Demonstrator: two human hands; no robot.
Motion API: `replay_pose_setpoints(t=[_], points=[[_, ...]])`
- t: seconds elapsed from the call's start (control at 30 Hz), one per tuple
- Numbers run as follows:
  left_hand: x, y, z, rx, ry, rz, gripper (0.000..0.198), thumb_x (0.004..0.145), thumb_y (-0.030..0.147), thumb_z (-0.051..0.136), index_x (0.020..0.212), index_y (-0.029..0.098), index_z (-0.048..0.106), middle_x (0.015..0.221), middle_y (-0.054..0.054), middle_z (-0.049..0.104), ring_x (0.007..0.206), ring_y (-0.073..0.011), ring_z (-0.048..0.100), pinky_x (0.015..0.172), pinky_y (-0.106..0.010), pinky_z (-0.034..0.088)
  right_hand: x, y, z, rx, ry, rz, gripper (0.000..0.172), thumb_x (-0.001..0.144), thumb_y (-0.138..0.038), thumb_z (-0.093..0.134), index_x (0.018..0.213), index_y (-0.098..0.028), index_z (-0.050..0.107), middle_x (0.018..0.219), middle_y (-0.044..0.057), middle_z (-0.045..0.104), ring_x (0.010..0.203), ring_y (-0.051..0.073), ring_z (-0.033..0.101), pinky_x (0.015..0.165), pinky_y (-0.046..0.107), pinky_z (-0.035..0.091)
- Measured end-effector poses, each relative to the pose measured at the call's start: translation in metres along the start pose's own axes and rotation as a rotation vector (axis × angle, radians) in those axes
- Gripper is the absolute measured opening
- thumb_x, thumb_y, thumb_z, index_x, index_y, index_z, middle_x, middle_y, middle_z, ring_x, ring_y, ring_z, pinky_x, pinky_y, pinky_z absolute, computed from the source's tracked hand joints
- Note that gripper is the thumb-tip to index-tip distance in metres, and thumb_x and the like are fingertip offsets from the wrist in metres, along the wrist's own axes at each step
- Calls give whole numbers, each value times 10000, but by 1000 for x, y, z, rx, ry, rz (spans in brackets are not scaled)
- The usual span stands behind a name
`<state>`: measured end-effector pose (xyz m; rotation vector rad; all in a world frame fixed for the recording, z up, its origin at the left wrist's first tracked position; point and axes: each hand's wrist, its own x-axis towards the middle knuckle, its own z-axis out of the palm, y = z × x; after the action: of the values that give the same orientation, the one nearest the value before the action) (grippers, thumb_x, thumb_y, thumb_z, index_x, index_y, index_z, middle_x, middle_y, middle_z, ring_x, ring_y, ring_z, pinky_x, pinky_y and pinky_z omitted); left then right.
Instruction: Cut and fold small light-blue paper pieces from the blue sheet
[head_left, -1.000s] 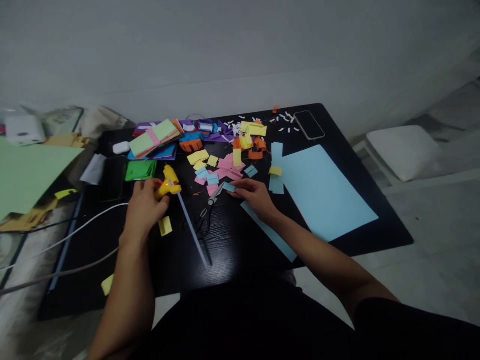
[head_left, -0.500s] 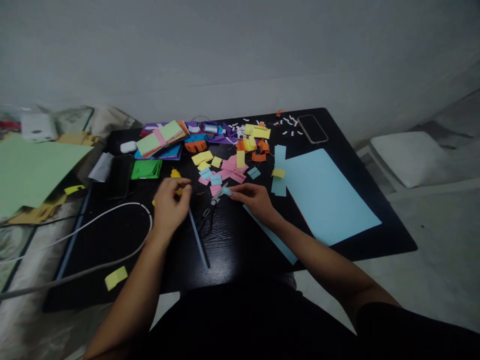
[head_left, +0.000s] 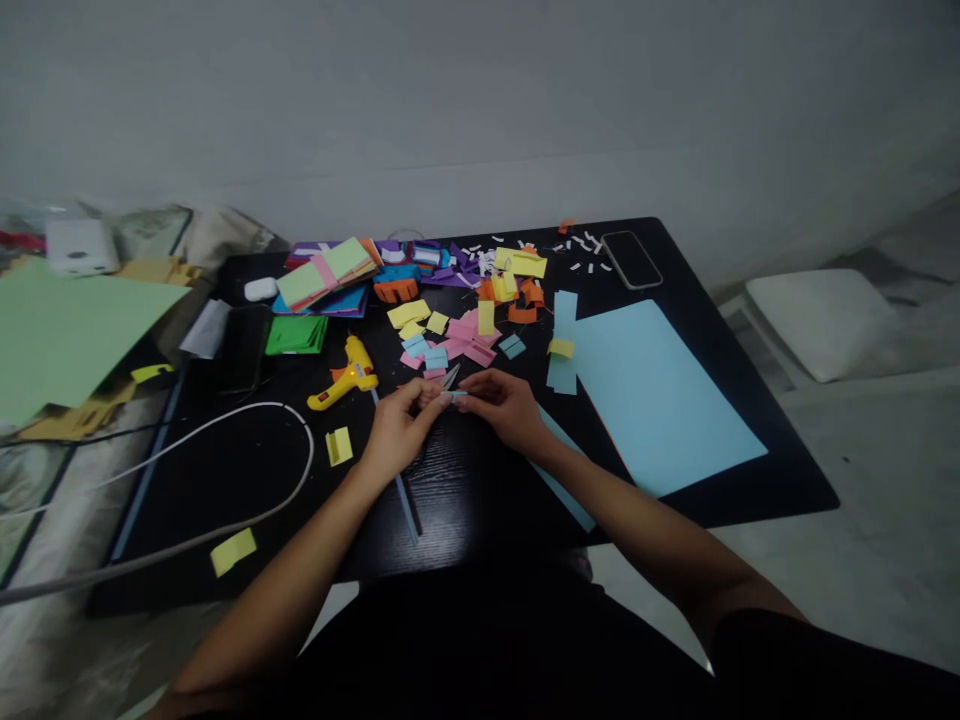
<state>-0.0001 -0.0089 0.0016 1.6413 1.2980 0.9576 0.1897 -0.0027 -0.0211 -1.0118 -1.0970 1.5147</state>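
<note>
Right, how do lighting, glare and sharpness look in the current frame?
Head view: dim overall; pale glare on the black tabletop near its front edge; white seat at right and green sheet at left look soft; held blue paper is indistinct.

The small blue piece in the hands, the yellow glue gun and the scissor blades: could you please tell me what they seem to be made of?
Small blue piece: probably matte paper, thin and without shine, though partly covered.
Yellow glue gun: likely smooth, hard plastic, given its evenly coloured, moulded-looking body.
Scissor blades: seemingly metal, grey with a dull sheen; exact metal unclear.
</note>
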Motion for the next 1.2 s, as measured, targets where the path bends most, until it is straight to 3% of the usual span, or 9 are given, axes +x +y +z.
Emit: replay_pose_setpoints(t=[0.1, 0.3, 0.4, 0.6, 1.2], points=[[0, 1, 0, -38, -2, 5, 229, 897, 414, 679, 882, 187, 705, 745, 8, 684, 671, -141, 606, 664, -255, 477, -1, 1, 0, -14, 5, -10, 336, 689, -379, 901, 905, -191, 726, 818, 14, 764, 746, 168, 740, 780, 325, 624], [1, -1, 2, -75, 27, 39, 184, 879, 366, 703, 867, 183, 725, 727, 8, 690, 653, -133, 603, 649, -248, 478, -2, -2, 1, -69, -12, -44, 338, 709, -395, 885, 939, -195, 740, 902, 35, 780, 836, 178, 748, 865, 336, 610], [0, -2, 2, -83, 28, 47, 171, 884, 352, 697, 876, 185, 735, 733, 5, 701, 656, -133, 614, 651, -246, 487, -2, -3, 0, -83, -51, -29, 307, 738, -412, 864, 916, -191, 747, 847, 28, 776, 770, 168, 739, 812, 325, 611], [-1, 0, 0, -68, 8, 70, 184, 900, 364, 686, 894, 186, 734, 738, -2, 705, 662, -141, 630, 656, -256, 506, -4, -5, 1, -104, -9, -35, 290, 750, -446, 848, 849, -188, 761, 765, 31, 775, 719, 179, 739, 760, 332, 610], [-2, -7, -3, 7, 5, 97, 248, 976, 389, 598, 956, 183, 735, 780, -16, 707, 732, -157, 657, 711, -267, 508, -4, -5, 0, -63, -18, -43, 296, 745, -421, 855, 911, -195, 760, 846, 33, 795, 797, 189, 766, 872, 353, 620]])
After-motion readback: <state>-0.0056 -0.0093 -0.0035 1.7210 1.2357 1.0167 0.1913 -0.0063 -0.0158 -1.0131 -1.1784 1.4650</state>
